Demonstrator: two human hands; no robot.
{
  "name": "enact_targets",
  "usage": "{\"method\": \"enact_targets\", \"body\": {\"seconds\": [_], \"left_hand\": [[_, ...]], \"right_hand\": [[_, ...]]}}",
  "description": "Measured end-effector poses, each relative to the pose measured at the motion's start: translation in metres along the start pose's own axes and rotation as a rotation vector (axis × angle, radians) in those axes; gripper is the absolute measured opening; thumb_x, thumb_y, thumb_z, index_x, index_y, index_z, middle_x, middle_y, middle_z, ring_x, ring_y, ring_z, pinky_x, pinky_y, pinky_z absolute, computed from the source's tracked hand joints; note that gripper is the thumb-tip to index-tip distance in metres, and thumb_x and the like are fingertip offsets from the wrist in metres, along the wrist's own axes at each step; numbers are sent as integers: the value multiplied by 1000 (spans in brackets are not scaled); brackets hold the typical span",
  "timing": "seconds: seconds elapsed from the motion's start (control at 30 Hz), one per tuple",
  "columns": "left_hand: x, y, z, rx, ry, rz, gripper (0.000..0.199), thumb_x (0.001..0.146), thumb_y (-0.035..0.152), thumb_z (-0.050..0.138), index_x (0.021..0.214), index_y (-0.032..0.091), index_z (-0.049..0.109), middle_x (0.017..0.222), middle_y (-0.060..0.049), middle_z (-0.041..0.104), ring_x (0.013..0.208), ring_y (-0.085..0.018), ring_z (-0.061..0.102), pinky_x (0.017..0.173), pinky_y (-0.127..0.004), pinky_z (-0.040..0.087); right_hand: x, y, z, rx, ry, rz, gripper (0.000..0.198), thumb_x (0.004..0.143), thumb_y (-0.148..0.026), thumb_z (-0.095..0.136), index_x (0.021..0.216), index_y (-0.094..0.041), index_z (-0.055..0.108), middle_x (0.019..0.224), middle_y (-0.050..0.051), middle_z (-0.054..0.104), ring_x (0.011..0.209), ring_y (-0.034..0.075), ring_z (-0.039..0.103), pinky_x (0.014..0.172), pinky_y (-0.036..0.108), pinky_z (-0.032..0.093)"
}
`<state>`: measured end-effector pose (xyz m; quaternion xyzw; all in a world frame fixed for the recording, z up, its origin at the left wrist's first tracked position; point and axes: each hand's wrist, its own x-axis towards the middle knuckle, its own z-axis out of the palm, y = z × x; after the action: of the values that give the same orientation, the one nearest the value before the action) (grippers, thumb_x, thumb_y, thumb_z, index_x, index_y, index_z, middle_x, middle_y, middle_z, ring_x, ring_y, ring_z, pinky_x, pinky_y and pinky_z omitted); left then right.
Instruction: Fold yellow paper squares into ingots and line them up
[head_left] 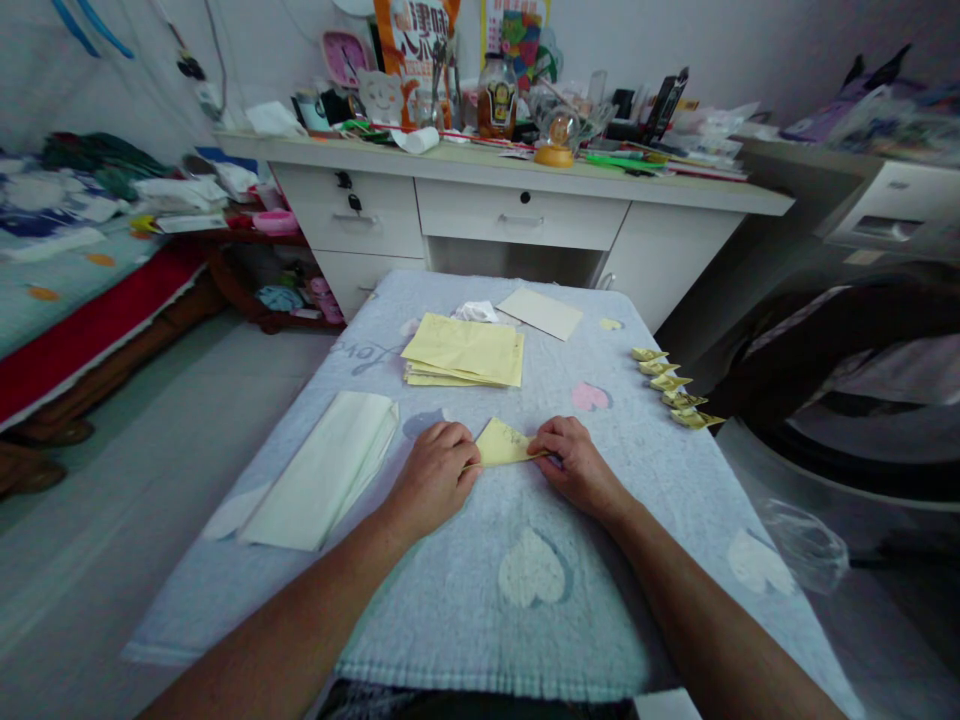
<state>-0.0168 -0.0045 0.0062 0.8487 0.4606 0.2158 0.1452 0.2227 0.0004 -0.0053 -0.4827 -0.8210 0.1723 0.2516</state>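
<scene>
A small yellow paper [501,442], folded to a peak at the top, lies between my two hands on the cloth-covered table. My left hand [441,468] is closed on its left corner. With thumb and fingers, my right hand [574,462] pinches the right corner. Just beyond sits a stack of yellow paper sheets [465,348]. Along the table's right edge stands a row of several folded yellow paper boats [667,385]. Left of my left hand rests a folded pale paper bundle [322,470].
A cream card [541,313] and a crumpled white tissue [477,312] lie at the table's far end. Behind stands a white desk [517,213] crowded with jars and stationery. A washing machine [892,220] is at the right, a bed [90,290] at the left.
</scene>
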Motion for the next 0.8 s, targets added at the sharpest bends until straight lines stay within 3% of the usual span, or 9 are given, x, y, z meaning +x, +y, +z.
{"method": "enact_targets", "body": {"seconds": [0.2,0.47,0.8], "left_hand": [[2,-11,-1,-24,5,-70,12,84,25,59,76,18,64,89,-4,59,90,-20,53,82,-36,41],[5,-14,4,49,52,-163,19,85,31,57,73,19,66,91,-5,58,93,-22,49,85,-37,39],[4,-18,5,90,86,-173,22,83,34,59,68,20,67,89,-5,59,89,-22,48,82,-38,38]], "right_hand": [[5,2,-1,53,38,118,6,83,-19,64,82,-20,69,93,6,61,92,21,51,85,36,37],[10,3,3,-59,36,236,13,84,-27,62,77,-19,68,95,6,61,91,21,50,83,36,34],[12,1,6,-120,70,310,17,84,-28,61,72,-18,66,95,6,60,89,21,49,79,35,33]]}}
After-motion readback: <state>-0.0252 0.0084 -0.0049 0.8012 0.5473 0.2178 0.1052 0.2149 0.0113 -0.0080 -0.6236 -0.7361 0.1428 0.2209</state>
